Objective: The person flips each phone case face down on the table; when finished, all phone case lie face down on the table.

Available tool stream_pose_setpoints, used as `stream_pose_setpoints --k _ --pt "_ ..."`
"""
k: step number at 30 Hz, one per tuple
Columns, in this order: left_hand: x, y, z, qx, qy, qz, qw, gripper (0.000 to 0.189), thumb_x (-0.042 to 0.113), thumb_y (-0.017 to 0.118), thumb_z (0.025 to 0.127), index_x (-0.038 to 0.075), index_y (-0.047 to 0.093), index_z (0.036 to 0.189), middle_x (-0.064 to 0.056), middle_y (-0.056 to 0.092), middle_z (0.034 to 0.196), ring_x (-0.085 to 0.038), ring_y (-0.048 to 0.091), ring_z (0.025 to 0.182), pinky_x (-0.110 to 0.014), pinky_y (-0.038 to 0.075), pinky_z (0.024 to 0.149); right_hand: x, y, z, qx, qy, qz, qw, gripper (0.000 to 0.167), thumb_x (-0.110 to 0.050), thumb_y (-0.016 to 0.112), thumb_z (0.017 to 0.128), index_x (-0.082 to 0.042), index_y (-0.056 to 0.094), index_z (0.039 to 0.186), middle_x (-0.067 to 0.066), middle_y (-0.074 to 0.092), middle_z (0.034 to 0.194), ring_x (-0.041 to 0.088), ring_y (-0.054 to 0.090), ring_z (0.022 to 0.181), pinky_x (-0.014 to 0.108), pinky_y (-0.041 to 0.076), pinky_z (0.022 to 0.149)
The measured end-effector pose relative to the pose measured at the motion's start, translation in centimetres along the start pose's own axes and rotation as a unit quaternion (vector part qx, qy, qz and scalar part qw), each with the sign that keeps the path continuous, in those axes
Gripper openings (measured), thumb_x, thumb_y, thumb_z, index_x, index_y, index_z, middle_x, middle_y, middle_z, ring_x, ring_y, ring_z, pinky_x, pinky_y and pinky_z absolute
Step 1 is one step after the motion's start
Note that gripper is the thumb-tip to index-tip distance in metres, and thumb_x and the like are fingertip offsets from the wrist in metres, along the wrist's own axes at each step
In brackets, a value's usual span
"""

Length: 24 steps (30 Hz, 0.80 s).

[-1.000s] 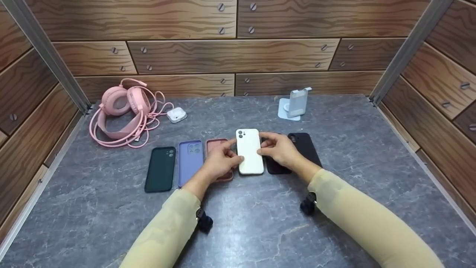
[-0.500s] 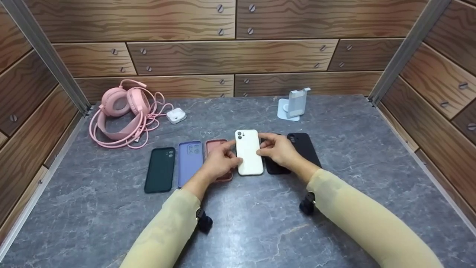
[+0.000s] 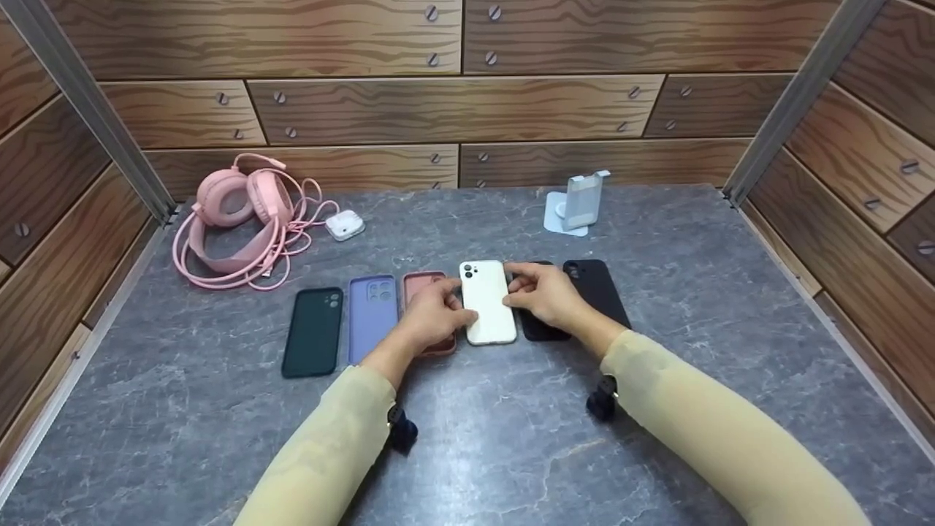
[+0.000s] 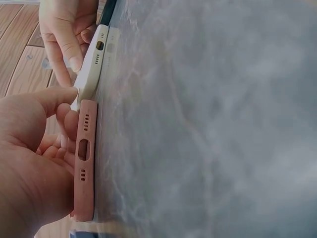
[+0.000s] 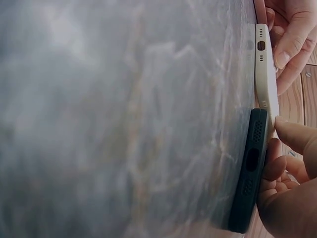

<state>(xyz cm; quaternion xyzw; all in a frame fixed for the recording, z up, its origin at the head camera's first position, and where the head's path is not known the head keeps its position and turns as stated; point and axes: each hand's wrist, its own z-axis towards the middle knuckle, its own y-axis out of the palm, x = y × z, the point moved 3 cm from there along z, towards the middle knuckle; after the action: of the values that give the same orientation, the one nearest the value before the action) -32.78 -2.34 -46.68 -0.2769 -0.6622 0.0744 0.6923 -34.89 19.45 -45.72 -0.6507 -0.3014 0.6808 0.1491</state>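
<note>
A white phone case [image 3: 489, 303] lies back up in the middle of a row, its camera holes at the far end. My left hand [image 3: 436, 314] holds its left edge, index finger near the far corner and thumb lower down. On the opposite edge my right hand [image 3: 551, 296] grips it the same way. Under the left hand is a pink phone case [image 4: 85, 163], partly hidden. Beneath the right hand lies a black phone case [image 3: 540, 329], shown dark in the right wrist view. The white case's port end [image 5: 261, 44] sits close over the tabletop.
To the left are a purple phone case [image 3: 372, 321] and a dark green phone case [image 3: 313, 332]. Another black case [image 3: 599, 292] ends the row at right. Pink headphones [image 3: 241, 219], a small white box [image 3: 345, 225] and a light-blue phone stand [image 3: 583, 203] stand at the back.
The far end of the white phone case has come down and slightly nearer, its near end almost in place. Both hands keep their hold with only small shifts.
</note>
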Motion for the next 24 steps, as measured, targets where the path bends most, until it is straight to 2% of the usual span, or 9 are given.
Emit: stream_pose_setpoints --k 5,17,24 --pt "0.01 0.06 0.04 -0.001 0.005 -0.004 1.0 0.064 0.005 0.079 0.09 -0.005 0.056 0.149 0.0 0.061 0.081 -0.011 0.054 0.07 -0.023 0.044 0.062 -0.03 0.04 0.04 0.001 -0.004 -0.01 0.9999 0.061 -0.006 0.081 0.093 0.002 0.058 0.149 0.01 0.073 0.106 0.022 0.067 0.096 0.031 0.054 0.085" --pt "-0.05 0.03 0.14 0.003 0.005 -0.015 0.9999 0.065 0.004 0.08 0.09 -0.006 0.055 0.149 -0.001 0.061 0.082 -0.012 0.054 0.07 -0.022 0.045 0.061 0.17 0.09 0.06 0.001 -0.012 -0.011 0.9999 0.062 -0.004 0.081 0.092 0.004 0.057 0.149 0.012 0.073 0.106 0.021 0.067 0.095 0.027 0.053 0.082" --pt "-0.08 -0.09 -0.02 -0.004 -0.004 -0.06 0.9982 0.064 0.002 0.077 0.092 -0.005 0.053 0.151 -0.001 0.061 0.082 -0.011 0.053 0.067 -0.022 0.043 0.056 0.19 0.15 0.04 0.004 -0.019 -0.014 0.9997 0.062 -0.003 0.081 0.091 0.004 0.058 0.148 0.012 0.073 0.105 0.021 0.066 0.093 0.025 0.052 0.079"
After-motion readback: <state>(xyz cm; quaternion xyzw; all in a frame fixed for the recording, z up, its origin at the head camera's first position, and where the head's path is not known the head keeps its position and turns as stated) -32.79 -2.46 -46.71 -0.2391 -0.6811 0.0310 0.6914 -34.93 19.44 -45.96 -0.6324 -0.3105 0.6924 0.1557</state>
